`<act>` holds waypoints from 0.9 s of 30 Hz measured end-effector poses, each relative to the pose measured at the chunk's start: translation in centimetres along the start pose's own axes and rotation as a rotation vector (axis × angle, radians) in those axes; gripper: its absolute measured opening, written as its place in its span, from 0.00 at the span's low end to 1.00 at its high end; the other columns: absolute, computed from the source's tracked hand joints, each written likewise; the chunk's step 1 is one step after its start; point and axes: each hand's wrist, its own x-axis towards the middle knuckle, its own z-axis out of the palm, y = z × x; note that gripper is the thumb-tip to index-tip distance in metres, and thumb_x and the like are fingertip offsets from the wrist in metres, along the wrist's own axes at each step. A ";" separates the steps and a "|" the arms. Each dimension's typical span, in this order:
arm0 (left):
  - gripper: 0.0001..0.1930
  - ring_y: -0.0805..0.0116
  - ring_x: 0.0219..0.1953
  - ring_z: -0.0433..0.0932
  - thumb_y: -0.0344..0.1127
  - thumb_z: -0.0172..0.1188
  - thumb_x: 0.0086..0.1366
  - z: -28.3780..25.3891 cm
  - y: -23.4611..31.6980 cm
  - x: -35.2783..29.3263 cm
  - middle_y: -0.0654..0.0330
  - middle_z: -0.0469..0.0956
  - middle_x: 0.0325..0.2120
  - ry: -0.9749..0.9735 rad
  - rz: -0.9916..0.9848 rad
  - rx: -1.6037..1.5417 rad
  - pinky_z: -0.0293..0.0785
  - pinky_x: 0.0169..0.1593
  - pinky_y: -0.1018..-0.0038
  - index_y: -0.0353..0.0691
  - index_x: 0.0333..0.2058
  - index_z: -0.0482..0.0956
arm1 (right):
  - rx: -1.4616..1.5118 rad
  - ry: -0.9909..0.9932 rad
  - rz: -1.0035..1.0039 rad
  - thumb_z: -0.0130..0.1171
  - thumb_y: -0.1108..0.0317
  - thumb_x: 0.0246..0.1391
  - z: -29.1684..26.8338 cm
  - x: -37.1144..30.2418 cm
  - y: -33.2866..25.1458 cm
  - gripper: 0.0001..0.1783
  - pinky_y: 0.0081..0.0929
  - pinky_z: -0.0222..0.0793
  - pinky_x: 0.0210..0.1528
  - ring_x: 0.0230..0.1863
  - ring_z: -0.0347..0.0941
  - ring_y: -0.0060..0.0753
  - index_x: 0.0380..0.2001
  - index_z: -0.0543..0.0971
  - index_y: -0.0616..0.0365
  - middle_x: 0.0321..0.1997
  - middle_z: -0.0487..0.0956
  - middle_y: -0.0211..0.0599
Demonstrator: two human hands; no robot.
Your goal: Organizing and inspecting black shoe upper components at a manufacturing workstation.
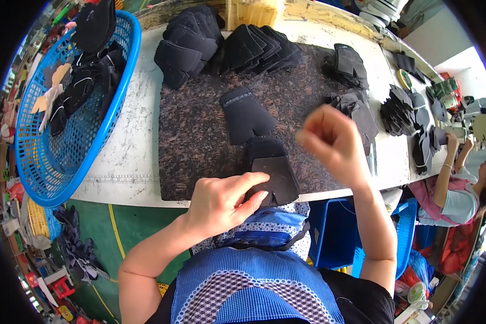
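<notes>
My left hand lies at the board's near edge, index finger and thumb pressed on a dark cut piece. That piece has a small notch at its near edge and rests on top of other black pieces. My right hand is raised over the board's right side, fingers curled in, slightly blurred, with nothing visible in them. Beyond the left hand's stack, a single black piece with a pale printed strip along its far edge lies flat. Close to my right hand sits a pile of grey-black pieces, partly covered by it.
A dark speckled board lies on the white table. Fanned black piles stand at its far side. A blue basket of dark pieces is at left. At far right a co-worker's hand holds a dark piece.
</notes>
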 end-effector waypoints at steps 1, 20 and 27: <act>0.17 0.70 0.15 0.76 0.34 0.71 0.65 -0.6 -0.1 0.2 0.65 0.74 0.15 -0.009 -0.044 -0.106 0.72 0.21 0.70 0.45 0.52 0.82 | -0.053 0.065 -0.081 0.72 0.72 0.55 0.0 1.8 -0.9 0.10 0.22 0.68 0.29 0.27 0.71 0.15 0.36 0.79 0.61 0.23 0.75 0.25; 0.06 0.56 0.48 0.81 0.32 0.69 0.64 -1.8 -8.4 5.9 0.59 0.82 0.43 0.055 0.226 0.264 0.76 0.54 0.61 0.39 0.39 0.85 | -0.128 0.398 -0.278 0.67 0.65 0.63 1.9 8.8 -2.5 0.12 0.30 0.73 0.36 0.30 0.79 0.32 0.35 0.86 0.67 0.30 0.84 0.43; 0.09 0.53 0.49 0.82 0.28 0.67 0.65 -1.5 -7.4 6.8 0.55 0.85 0.44 0.057 0.163 0.175 0.76 0.56 0.61 0.38 0.44 0.86 | -0.694 0.084 -0.831 0.75 0.67 0.45 3.2 -6.6 -0.4 0.17 0.33 0.74 0.43 0.42 0.80 0.35 0.41 0.87 0.57 0.41 0.84 0.32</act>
